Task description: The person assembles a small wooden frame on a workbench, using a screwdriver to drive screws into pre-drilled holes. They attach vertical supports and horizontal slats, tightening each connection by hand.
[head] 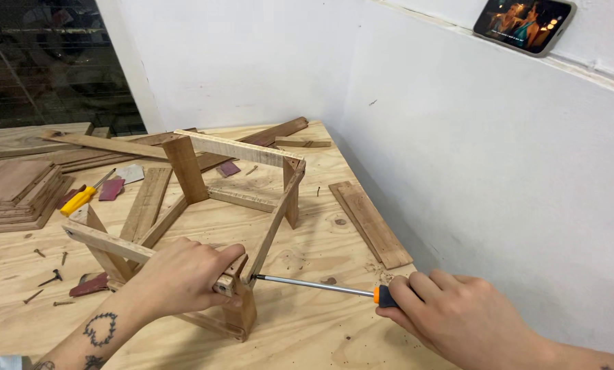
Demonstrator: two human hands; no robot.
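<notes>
left hand [183, 277] clamps near corner of wooden frame [204, 205] on surface [307, 336] | right hand [458, 316] closed on screwdriver [320, 285], tip at corner screw | risk: tip slips off screw toward left fingers [228, 255]; frame tips if clamp eases

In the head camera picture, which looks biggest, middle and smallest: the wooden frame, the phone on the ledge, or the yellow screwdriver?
1. wooden frame, by far the largest.
2. phone, though it sits farther away, so its rank is unsure.
3. yellow screwdriver, looks close in size to the phone.
</notes>
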